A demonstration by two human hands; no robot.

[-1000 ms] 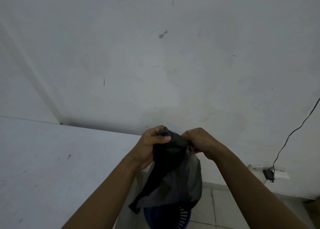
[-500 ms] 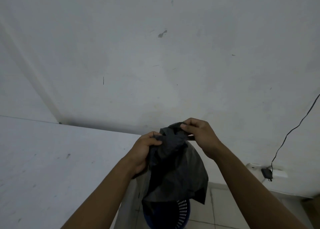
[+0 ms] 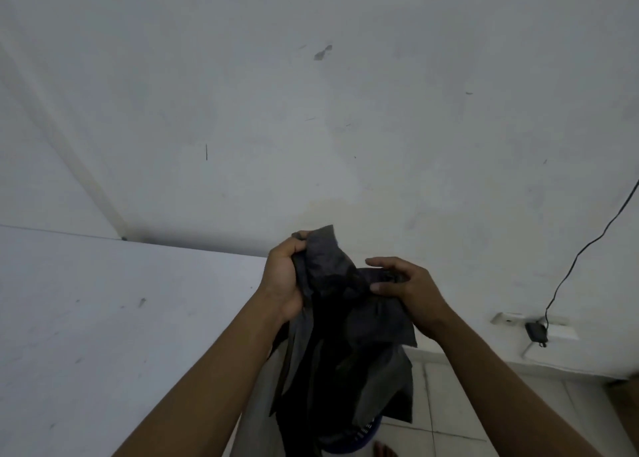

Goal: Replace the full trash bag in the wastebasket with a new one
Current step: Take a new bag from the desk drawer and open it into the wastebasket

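Working the fresh bag open, that's the step in hand! The left hand [image 3: 285,276] is fisted round the bunched top of the black trash bag [image 3: 345,335], and the right hand [image 3: 408,285], just beside it, pinches a fold of the film between thumb and fingertips. The bag hangs crumpled in mid-air, off the right edge of the white counter [image 3: 103,318], its tail draping over the blue wastebasket [image 3: 368,436] on the tiled floor [image 3: 449,404]. Is the basket bare inside? Can't tell, the bag hides it. By my read the mouth isn't found yet; the layers look stuck together. Next call: rub the two layers apart, spread the hands wide, then lower the bag in and cuff its edge over the basket's rim.
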